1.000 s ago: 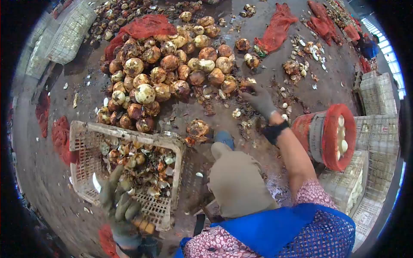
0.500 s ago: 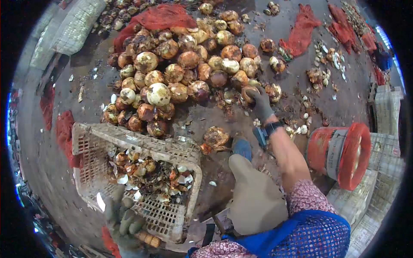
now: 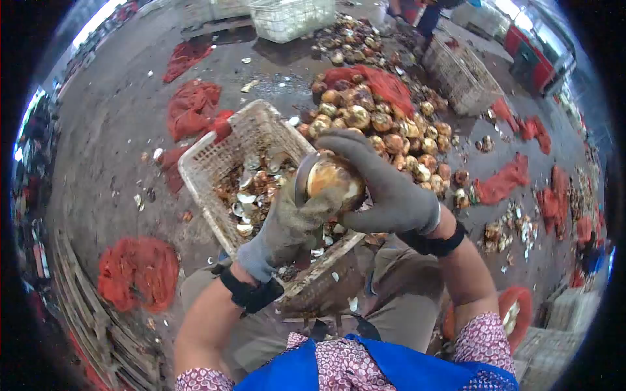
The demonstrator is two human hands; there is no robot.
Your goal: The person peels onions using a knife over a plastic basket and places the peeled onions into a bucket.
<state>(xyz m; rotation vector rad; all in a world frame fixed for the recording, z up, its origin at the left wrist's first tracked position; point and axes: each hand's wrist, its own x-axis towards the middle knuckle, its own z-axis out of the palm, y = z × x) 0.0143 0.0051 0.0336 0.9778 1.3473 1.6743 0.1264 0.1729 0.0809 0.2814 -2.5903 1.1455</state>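
Observation:
In front of my chest, an onion (image 3: pixel 338 182) with brown, partly peeled skin is gripped in my right hand (image 3: pixel 391 192), its gloved fingers over the top and thumb underneath. A curved knife blade (image 3: pixel 302 178) lies against the onion's left side. My left hand (image 3: pixel 287 225), also in a grey glove, is closed around the knife, whose handle is hidden, with fingers reaching under the onion. Directly below both hands stands a white plastic crate (image 3: pixel 203 171) with onion skins and white trimmings (image 3: pixel 244 197) in it.
Beyond the crate lies a heap of onions (image 3: pixel 394 140), partly under red netting (image 3: pixel 385 85). More red net bags (image 3: pixel 140 274) are strewn on the floor. Another crate (image 3: pixel 463 75) stands behind the heap. A red bucket (image 3: pixel 518 319) is beside my right leg. A person (image 3: pixel 427 19) is at the back.
My right hand has come back from the heap with an onion. My left hand has risen from beside the crate to meet it, with the knife. The view has swung left and up.

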